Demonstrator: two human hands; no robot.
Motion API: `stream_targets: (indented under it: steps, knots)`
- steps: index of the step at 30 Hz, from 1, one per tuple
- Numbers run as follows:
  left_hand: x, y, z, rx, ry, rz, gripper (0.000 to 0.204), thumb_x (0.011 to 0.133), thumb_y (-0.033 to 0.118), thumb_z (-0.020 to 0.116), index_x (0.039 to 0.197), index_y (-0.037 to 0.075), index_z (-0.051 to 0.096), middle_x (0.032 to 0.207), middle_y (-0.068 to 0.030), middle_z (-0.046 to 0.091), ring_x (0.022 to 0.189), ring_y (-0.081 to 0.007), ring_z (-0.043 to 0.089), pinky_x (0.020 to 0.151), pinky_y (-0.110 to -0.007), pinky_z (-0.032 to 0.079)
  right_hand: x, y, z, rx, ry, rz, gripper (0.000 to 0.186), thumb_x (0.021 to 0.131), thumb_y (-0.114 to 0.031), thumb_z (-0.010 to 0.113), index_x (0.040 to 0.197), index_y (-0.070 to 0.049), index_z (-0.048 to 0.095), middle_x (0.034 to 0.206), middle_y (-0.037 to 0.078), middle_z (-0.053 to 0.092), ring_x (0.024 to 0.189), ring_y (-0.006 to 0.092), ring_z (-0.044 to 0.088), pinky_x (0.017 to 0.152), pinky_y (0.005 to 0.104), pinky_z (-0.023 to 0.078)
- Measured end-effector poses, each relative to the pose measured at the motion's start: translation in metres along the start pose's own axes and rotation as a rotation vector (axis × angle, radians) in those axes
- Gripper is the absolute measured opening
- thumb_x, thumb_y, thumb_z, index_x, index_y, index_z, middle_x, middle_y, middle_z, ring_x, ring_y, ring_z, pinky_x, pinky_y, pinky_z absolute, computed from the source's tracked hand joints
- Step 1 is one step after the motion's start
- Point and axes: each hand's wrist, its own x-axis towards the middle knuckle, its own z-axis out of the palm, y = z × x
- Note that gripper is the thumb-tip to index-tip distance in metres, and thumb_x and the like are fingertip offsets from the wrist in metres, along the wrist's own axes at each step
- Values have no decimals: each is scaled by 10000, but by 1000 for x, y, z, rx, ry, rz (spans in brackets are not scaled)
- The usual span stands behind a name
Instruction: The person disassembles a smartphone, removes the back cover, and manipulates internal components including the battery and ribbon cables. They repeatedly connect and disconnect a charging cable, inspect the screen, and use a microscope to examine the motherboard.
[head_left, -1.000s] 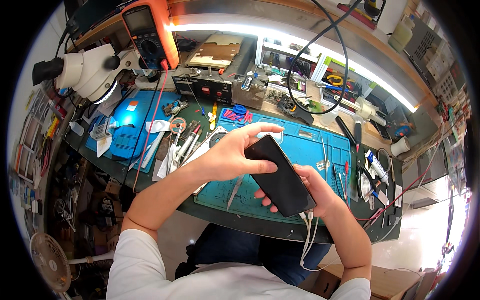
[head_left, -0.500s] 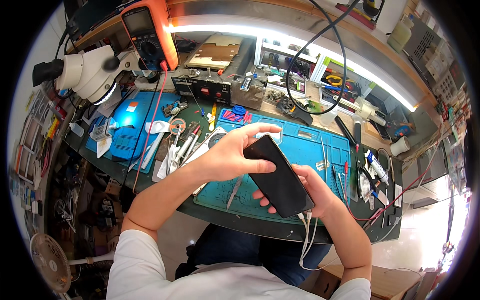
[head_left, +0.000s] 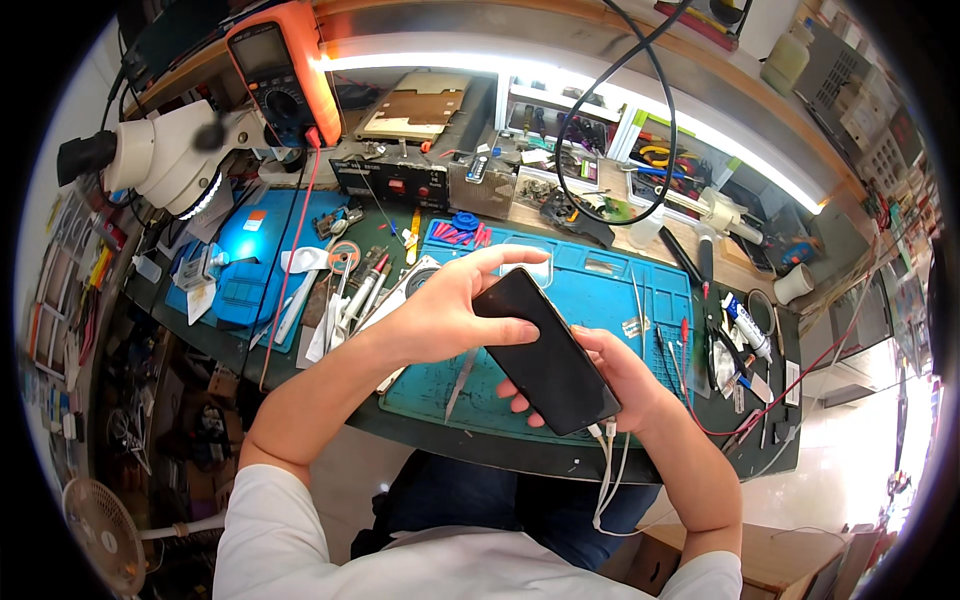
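A dark smartphone (head_left: 548,362), its screen black, is held tilted above the blue work mat (head_left: 470,395). My left hand (head_left: 452,305) grips its upper left corner, the thumb lying across the screen and the index finger stretched past the top edge. Around the lower right side my right hand (head_left: 622,375) is wrapped, with fingertips showing beyond the left edge. White cables (head_left: 608,470) hang from the phone's bottom end and run down past the bench edge. Under my left wrist a pair of metal tweezers (head_left: 461,385) lies on the mat.
A microscope (head_left: 155,155) and an orange multimeter (head_left: 285,80) stand at the back left. Behind the mat sits a black bench device (head_left: 385,183). Pliers, a glue tube (head_left: 748,328) and red leads lie at the right. A black cable loop (head_left: 672,120) hangs overhead.
The whole view has shifted slightly, so the bench appears a little farther left. Both hands keep the same grip on the phone.
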Motion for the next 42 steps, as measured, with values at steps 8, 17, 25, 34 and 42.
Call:
stream_targets:
  steps: [8, 17, 25, 34, 42]
  knots:
    - [-1, 7, -3, 24, -56, 87, 759, 789, -33, 765, 1462, 39, 419, 1080, -90, 697, 1018, -143, 653, 907, -288, 520, -5, 0, -4, -131, -11, -76, 619, 1034, -474, 419, 1419, 10, 456, 1267, 174, 618, 1075, 216, 656, 864, 324, 555]
    - [10, -19, 1, -121, -49, 113, 663, 870, -49, 581, 1481, -7, 325, 1397, -127, 490, 1311, -226, 490, 1107, -408, 432, -5, 8, 5, -832, 520, -611, 712, 892, -305, 757, 1433, 26, 435, 1210, 88, 570, 1036, 139, 572, 863, 297, 495]
    - [4, -32, 15, -358, 33, -89, 450, 955, 165, 670, 1337, 30, 473, 1242, -64, 622, 1126, -151, 610, 973, -368, 522, 0, 7, 4, -764, 647, -653, 305, 999, -173, 612, 1243, 9, 589, 1017, 56, 674, 869, 82, 630, 735, 241, 521]
    - [-1, -33, 26, -247, 124, -120, 391, 952, 220, 690, 1277, 52, 552, 1141, -21, 659, 1000, -111, 638, 850, -304, 549, -2, 5, 6, -753, 667, -632, 172, 953, -168, 667, 965, 4, 655, 818, 10, 665, 738, 45, 587, 652, 228, 490]
    - [4, -45, 29, -332, 192, -98, 252, 927, 173, 712, 1132, 44, 641, 1025, -46, 704, 873, -110, 671, 728, -282, 564, 4, 11, -5, -819, 642, -597, 180, 980, -161, 639, 1028, 13, 635, 919, 18, 677, 814, 47, 630, 701, 225, 525]
